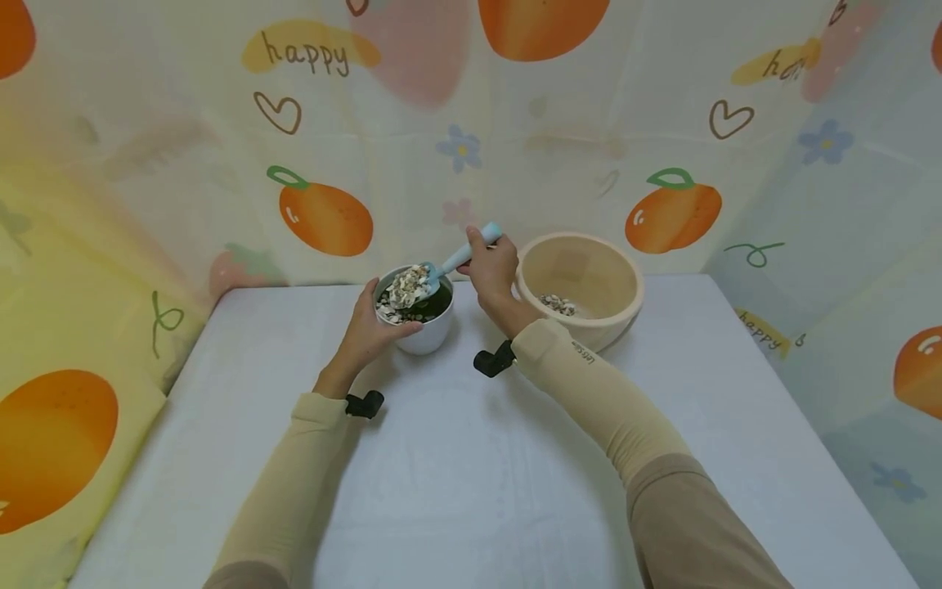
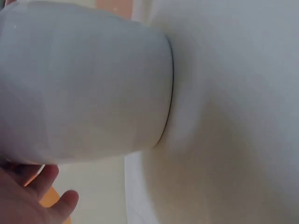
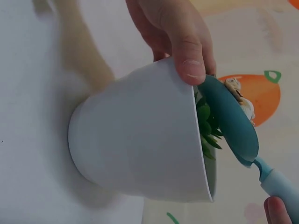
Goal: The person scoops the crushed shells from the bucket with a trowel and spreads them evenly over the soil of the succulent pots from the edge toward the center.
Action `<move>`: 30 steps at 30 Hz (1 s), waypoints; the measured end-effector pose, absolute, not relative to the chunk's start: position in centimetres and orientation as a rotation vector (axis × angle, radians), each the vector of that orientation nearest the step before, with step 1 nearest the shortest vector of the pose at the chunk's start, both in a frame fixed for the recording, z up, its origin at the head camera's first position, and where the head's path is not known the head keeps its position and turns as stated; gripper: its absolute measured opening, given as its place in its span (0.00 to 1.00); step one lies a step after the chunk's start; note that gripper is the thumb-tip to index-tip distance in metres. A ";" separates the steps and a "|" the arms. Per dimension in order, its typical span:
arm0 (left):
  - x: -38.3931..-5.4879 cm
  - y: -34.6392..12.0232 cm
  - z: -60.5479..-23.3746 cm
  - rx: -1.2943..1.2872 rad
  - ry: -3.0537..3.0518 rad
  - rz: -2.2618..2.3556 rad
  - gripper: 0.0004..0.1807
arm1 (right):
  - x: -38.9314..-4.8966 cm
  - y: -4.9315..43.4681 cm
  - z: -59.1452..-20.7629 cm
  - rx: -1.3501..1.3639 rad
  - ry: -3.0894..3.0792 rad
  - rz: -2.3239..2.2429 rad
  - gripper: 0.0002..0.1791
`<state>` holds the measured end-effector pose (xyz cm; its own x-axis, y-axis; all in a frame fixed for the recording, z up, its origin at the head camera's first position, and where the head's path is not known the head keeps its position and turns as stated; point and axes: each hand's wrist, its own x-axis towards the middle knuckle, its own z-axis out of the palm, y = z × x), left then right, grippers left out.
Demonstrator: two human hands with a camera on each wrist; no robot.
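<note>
I observe 1 white pot (image 1: 427, 337) standing upright on the counter (image 1: 441, 491). The left hand (image 1: 374, 329) grasps the pot's side near the rim, thumb at the front. The right hand (image 1: 495, 274) grips the handle of 1 blue scoop (image 3: 233, 123), loaded with pale chips (image 1: 407, 286) and held over the pot's green leaves (image 3: 204, 114). To the right, 1 beige bowl (image 1: 599, 334) contains more chips.
</note>
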<state>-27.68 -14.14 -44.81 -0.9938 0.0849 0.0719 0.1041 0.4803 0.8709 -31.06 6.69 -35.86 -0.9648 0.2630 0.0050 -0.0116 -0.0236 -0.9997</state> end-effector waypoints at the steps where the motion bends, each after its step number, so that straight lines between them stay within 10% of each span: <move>1: -27.6 -14.1 -44.8 -0.168 -2.695 -1.566 0.64 | -31.0 6.7 -35.9 -0.257 -2.053 2.089 0.19; 30: -27.5 -14.5 -45.2 -0.134 -2.700 -1.558 0.65 | -30.0 5.4 -36.2 -0.120 -2.002 1.956 0.16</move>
